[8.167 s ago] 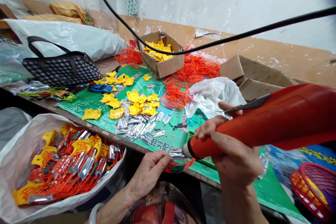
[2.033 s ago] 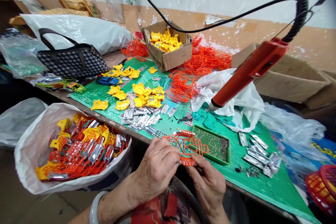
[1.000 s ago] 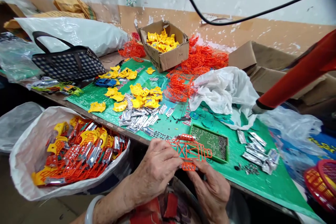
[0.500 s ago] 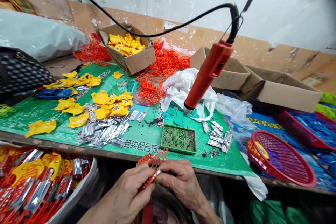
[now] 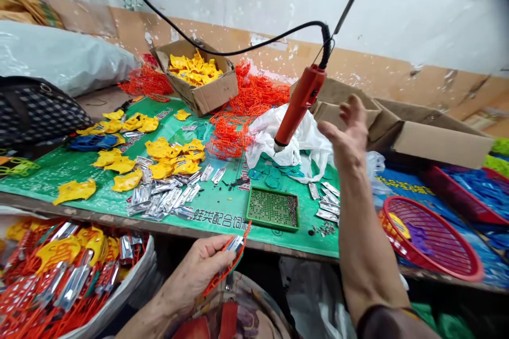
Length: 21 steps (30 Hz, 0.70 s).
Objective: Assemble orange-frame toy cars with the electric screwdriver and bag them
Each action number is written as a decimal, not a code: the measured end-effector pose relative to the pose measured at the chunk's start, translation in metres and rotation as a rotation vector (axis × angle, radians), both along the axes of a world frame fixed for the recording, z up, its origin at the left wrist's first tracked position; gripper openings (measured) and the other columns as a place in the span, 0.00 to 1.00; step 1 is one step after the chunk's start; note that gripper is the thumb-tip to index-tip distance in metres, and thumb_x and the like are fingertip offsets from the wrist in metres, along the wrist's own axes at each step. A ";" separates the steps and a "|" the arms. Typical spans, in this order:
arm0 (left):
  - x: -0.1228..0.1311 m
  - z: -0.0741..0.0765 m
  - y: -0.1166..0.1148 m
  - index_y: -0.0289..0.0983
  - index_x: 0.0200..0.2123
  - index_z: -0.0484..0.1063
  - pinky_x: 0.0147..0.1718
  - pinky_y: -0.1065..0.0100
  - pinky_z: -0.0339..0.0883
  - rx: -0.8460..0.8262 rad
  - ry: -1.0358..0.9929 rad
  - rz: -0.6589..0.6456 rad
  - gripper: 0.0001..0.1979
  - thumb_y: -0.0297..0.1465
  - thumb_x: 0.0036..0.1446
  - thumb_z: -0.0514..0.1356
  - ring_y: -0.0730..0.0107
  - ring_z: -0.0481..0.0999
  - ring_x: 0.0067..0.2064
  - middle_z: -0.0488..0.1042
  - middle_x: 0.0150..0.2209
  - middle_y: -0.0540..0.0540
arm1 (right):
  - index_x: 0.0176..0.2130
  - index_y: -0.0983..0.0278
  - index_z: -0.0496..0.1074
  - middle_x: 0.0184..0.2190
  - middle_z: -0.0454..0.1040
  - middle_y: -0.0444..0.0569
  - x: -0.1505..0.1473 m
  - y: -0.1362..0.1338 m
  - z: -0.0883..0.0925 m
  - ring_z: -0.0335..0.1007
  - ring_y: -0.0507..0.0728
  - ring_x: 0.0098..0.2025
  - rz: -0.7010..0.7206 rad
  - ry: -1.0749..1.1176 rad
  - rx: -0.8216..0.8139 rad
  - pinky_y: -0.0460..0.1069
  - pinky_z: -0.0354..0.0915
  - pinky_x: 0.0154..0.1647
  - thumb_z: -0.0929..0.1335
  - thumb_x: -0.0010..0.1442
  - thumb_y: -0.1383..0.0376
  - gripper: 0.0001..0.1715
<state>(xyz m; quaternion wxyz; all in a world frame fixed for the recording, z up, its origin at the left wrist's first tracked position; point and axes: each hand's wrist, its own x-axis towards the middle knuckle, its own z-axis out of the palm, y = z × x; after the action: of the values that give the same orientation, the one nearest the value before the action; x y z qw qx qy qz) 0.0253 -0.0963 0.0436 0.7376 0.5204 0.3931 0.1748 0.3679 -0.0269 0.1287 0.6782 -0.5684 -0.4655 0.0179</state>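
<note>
My left hand pinches an orange plastic frame with a shiny metal plate on it, just below the table's front edge. Raised over the table, my right hand has its fingers spread and nothing in them. It is to the right of a red electric screwdriver, apart from it, which hangs tip down from a black cable. Below the screwdriver lies a green tray of small screws. Loose metal plates and yellow plastic parts lie to the left.
A cardboard box of yellow parts stands at the back beside piled orange frames. A red basket is at the right. At the lower left, a white sack holds several assembled pieces. More cardboard boxes stand at the back right.
My right hand has left the orange frame and moved up and right, opening beside the screwdriver. My left hand still grips the frame, now turned more upright. The screwdriver appears further left.
</note>
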 end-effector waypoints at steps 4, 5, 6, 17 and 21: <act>0.001 0.005 -0.001 0.36 0.38 0.81 0.32 0.70 0.62 -0.130 -0.006 0.028 0.14 0.38 0.51 0.64 0.69 0.70 0.30 0.77 0.29 0.48 | 0.48 0.55 0.69 0.45 0.72 0.44 -0.002 0.062 0.010 0.69 0.56 0.47 0.395 0.103 -0.016 0.52 0.67 0.45 0.75 0.41 0.57 0.34; 0.001 0.005 -0.001 0.36 0.38 0.81 0.31 0.70 0.62 -0.148 -0.012 0.033 0.15 0.38 0.50 0.64 0.68 0.71 0.30 0.77 0.29 0.48 | 0.45 0.55 0.70 0.41 0.73 0.42 -0.007 0.069 0.012 0.69 0.54 0.42 0.437 0.155 -0.002 0.51 0.67 0.44 0.75 0.40 0.59 0.30; 0.000 0.005 -0.001 0.36 0.38 0.81 0.31 0.70 0.62 -0.160 -0.015 0.035 0.15 0.38 0.50 0.64 0.68 0.71 0.30 0.77 0.29 0.48 | 0.41 0.56 0.70 0.37 0.72 0.40 -0.012 0.072 0.014 0.68 0.52 0.37 0.459 0.211 0.006 0.51 0.67 0.42 0.75 0.38 0.62 0.27; -0.004 -0.008 0.007 0.43 0.47 0.79 0.45 0.70 0.62 0.136 0.039 0.120 0.15 0.38 0.57 0.61 0.63 0.71 0.44 0.79 0.39 0.50 | 0.39 0.61 0.71 0.28 0.73 0.41 -0.078 -0.013 -0.011 0.68 0.53 0.30 0.663 0.392 -0.293 0.50 0.66 0.30 0.76 0.36 0.70 0.27; 0.001 -0.011 0.006 0.42 0.46 0.79 0.42 0.71 0.62 0.096 0.021 0.140 0.15 0.38 0.56 0.62 0.64 0.71 0.42 0.79 0.37 0.50 | 0.38 0.62 0.72 0.24 0.72 0.40 -0.094 -0.035 -0.033 0.67 0.51 0.25 0.544 0.407 -0.271 0.49 0.65 0.26 0.76 0.41 0.68 0.21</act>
<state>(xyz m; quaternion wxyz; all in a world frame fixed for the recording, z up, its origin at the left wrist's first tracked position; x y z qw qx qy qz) 0.0259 -0.0902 0.0322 0.6938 0.5281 0.4273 0.2389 0.2735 -0.0620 0.0959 0.6456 -0.4933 -0.4487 0.3721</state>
